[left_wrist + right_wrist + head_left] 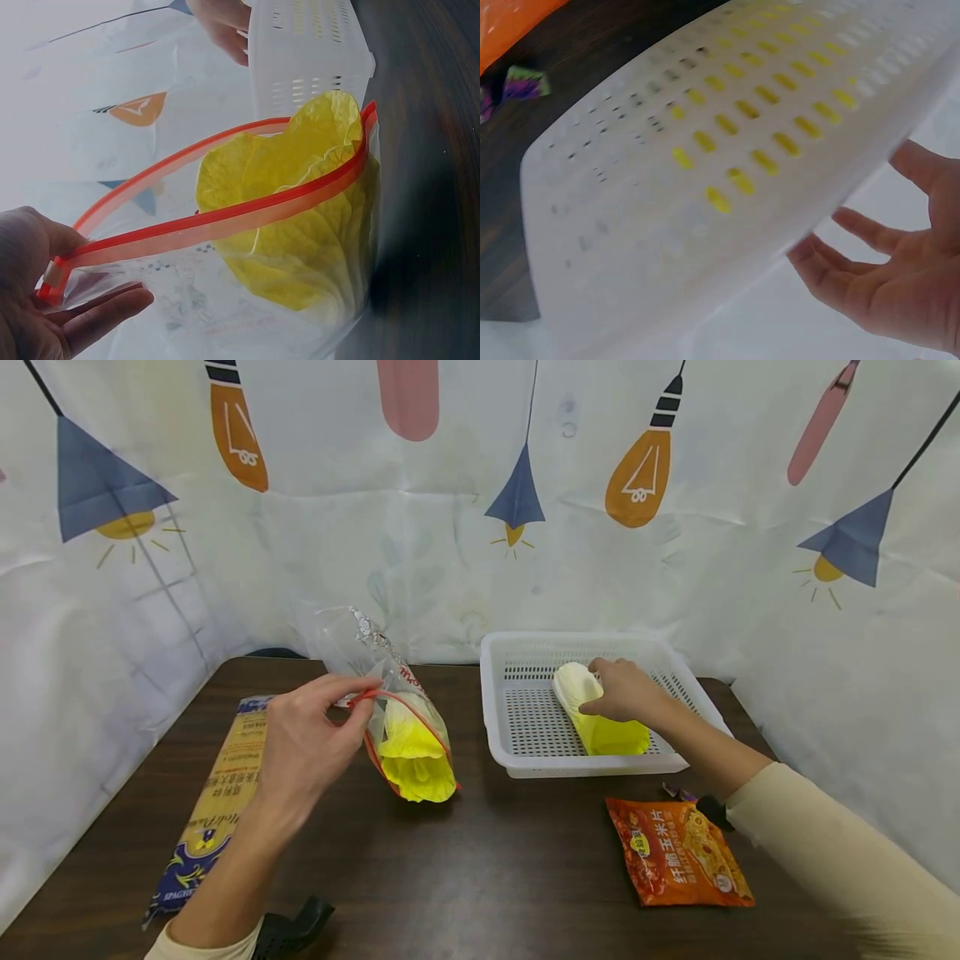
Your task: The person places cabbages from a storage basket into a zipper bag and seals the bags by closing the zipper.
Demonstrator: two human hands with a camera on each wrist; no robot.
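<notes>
My left hand (311, 735) pinches the corner of a clear zip bag (180, 300) by its red zip edge (225, 214). The bag lies on its side with its mouth held open toward me. Inside is a napa cabbage (416, 764), its yellow leaf tips at the opening. A second napa cabbage (611, 737), white at its stem end, lies in the white basket (498, 714). Over that one reaches my right hand (630, 691), thumb and fingers spread, fingertips right at its stem half. In the right wrist view the basket wall hides the fingertips.
A long yellow and blue spaghetti packet (213, 814) lies at the left, partly behind my left arm. An orange snack packet (678, 852) lies in front of the basket, with a small purple wrapper (678, 792) behind it. A printed curtain (442, 568) encloses the table.
</notes>
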